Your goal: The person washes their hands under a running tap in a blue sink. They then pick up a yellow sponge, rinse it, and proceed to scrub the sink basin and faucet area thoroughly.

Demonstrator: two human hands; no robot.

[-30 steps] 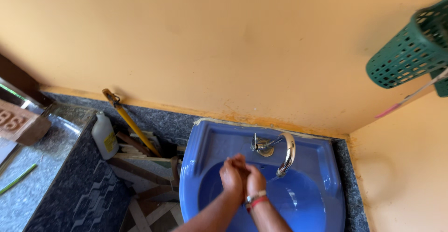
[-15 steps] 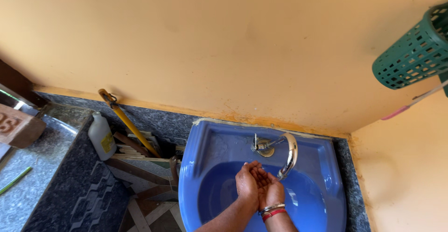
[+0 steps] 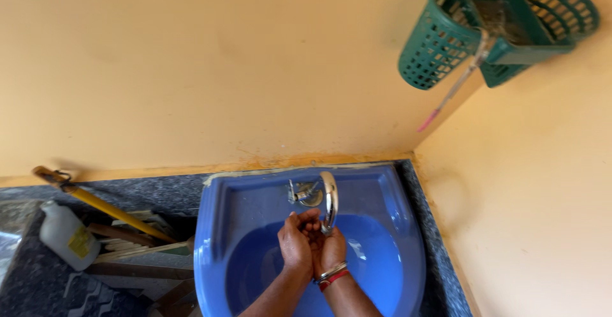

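From the head camera, the left hand (image 3: 295,244) and the right hand (image 3: 329,251) are pressed together over the bowl of the blue washbasin (image 3: 223,228), fingers loosely curled against each other and grasping nothing, fingertips just under the spout of the chrome tap (image 3: 327,197). Bangles (image 3: 333,273) ring the right wrist. Well left of the fingers a white plastic bottle (image 3: 64,235) and a yellow-handled tool (image 3: 102,207) rest beside the basin, and high to their right a green basket (image 3: 446,36) hangs in the wall corner.

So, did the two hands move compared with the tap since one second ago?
Yes. The left hand and right hand were left of the tap's spout; now they sit cupped together directly under it, over the blue sink.
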